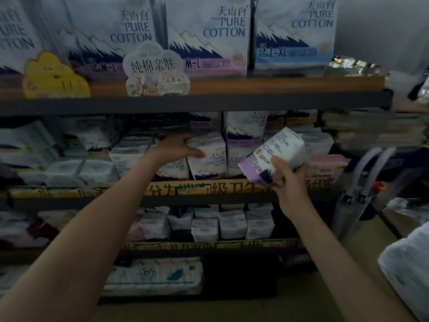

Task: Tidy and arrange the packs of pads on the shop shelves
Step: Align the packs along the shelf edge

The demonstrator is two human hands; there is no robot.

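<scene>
my right hand point(290, 182) grips a tilted white-and-purple pack point(276, 156). my left hand point(177, 146) touches a shelf pack point(209, 163), grip unclear. the shelf point(232, 199) holds white packs point(126, 162) upright.

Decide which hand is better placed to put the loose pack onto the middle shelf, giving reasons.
Right. The right hand grips the loose pack before that shelf; the left hand is occupied, touching a standing pack in the row.

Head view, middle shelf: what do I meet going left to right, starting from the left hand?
The left hand → the Pure Cotton pack it touches → the tall pack behind → the purple-ended pack held in the right hand → the pink pack.
</scene>
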